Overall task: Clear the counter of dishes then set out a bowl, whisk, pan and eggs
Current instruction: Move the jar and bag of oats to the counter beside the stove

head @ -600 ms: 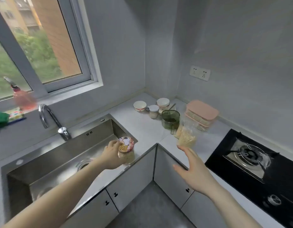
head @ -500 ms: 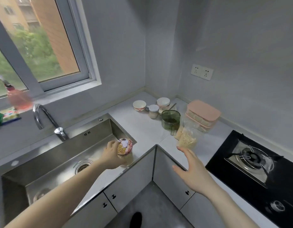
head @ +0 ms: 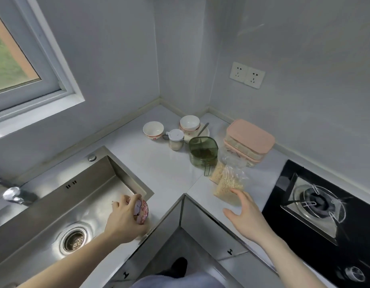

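Observation:
My left hand (head: 126,221) grips a glass jar with a pink patterned lid (head: 141,210) by its top, at the front right corner of the steel sink (head: 80,202). My right hand (head: 246,215) hovers open over the counter's front edge, fingertips at a clear bag of pale grains (head: 227,188). Two white bowls with red trim stand in the back corner, one (head: 153,130) on the left and one (head: 189,123) on a white plate (head: 202,133) with a spoon. No whisk, pan or eggs are in view.
A small white-capped jar (head: 175,140), a green divided container (head: 203,153) and stacked pink-lidded boxes (head: 249,139) crowd the corner. A black gas hob (head: 317,206) lies at the right. The tap (head: 13,194) is at the left, cabinet doors below.
My view has tilted down and swung right. My left hand has lowered the jar toward the sink's corner. My right hand has moved closer to the grain bag.

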Action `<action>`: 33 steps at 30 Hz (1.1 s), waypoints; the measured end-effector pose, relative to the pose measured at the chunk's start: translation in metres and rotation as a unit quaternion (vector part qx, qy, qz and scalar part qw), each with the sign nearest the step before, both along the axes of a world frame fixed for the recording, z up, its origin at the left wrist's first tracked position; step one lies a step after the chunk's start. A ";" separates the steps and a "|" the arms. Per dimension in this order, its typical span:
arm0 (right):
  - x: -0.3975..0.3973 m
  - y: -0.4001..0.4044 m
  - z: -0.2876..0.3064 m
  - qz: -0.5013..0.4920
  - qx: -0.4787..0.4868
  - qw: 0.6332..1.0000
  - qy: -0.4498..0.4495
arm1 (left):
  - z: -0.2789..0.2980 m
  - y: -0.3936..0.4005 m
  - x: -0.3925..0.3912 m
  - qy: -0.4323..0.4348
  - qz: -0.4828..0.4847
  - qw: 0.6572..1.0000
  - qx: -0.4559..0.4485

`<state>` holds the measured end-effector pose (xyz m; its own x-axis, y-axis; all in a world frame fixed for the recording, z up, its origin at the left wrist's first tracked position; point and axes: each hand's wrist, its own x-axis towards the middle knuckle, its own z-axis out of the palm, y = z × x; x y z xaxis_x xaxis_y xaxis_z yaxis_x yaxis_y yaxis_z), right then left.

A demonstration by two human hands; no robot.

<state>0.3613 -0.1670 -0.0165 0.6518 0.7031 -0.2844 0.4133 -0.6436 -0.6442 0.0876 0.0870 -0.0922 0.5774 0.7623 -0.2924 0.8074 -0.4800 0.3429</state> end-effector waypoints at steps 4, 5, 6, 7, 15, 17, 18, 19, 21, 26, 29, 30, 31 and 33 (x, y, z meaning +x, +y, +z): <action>0.027 0.023 -0.014 -0.036 -0.015 0.999 -0.005 | -0.004 0.019 0.012 -0.008 -0.051 0.999 0.011; 0.034 0.027 -0.017 -0.045 -0.018 0.999 -0.011 | -0.003 0.023 0.019 -0.011 -0.062 0.998 0.014; 0.041 0.032 -0.019 -0.055 -0.022 0.998 -0.018 | -0.002 0.027 0.026 -0.013 -0.072 0.997 0.016; 0.048 0.035 -0.020 -0.064 -0.024 0.997 -0.025 | -0.002 0.030 0.033 -0.014 -0.079 0.997 0.015; 0.089 0.048 -0.031 -0.108 -0.069 0.991 -0.051 | -0.006 0.039 0.093 -0.039 -0.105 0.994 0.009; 0.095 0.052 -0.037 -0.111 -0.081 0.989 -0.048 | -0.008 0.040 0.104 -0.050 -0.103 0.993 0.012; 0.096 0.054 -0.038 -0.113 -0.088 0.989 -0.044 | -0.008 0.040 0.108 -0.053 -0.103 0.993 0.011; 0.097 0.056 -0.040 -0.115 -0.094 0.988 -0.039 | -0.008 0.041 0.111 -0.054 -0.105 0.993 0.012; 0.097 0.060 -0.044 -0.123 -0.103 0.987 -0.027 | -0.010 0.043 0.115 -0.052 -0.112 0.992 0.016; 0.101 0.064 -0.055 -0.160 -0.106 0.980 -0.049 | -0.015 0.049 0.117 -0.056 -0.132 0.989 0.021; 0.109 0.065 -0.055 -0.164 -0.114 0.977 -0.075 | -0.015 0.050 0.119 -0.053 -0.140 0.988 0.023; 0.111 0.067 -0.056 -0.158 -0.122 0.977 -0.073 | -0.015 0.051 0.118 -0.053 -0.141 0.988 0.023; 0.113 0.068 -0.057 -0.152 -0.130 0.977 -0.068 | -0.016 0.052 0.118 -0.052 -0.142 0.988 0.024; 0.115 0.071 -0.060 -0.149 -0.142 0.977 -0.058 | -0.016 0.053 0.118 -0.052 -0.146 0.988 0.027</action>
